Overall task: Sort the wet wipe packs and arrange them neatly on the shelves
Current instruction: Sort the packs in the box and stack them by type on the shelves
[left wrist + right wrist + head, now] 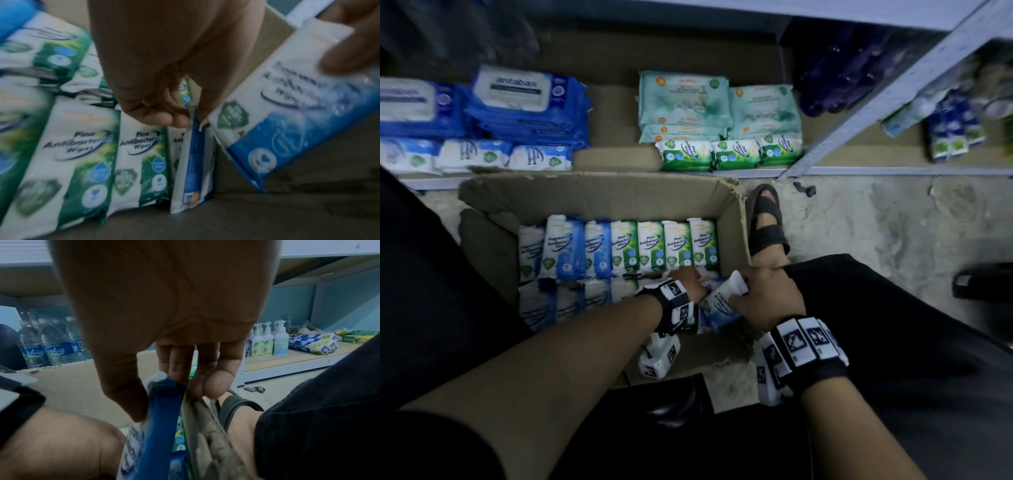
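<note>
Two hands are seen in the head view inside an open cardboard box on the floor: the right hand is closed round a blue-and-white wipe pack at the box's right wall, and the left hand is reaching down among upright green pine packs and blue packs. On the shelf beyond, blue, teal and green packs are stacked in groups. In the left wrist view, a thin blue pack standing on edge beside the pine packs is pinched at its top by curled fingers. In the right wrist view, the blue pack's top is gripped between thumb and fingers; water bottles and pump bottles are seen on shelves behind.
</note>
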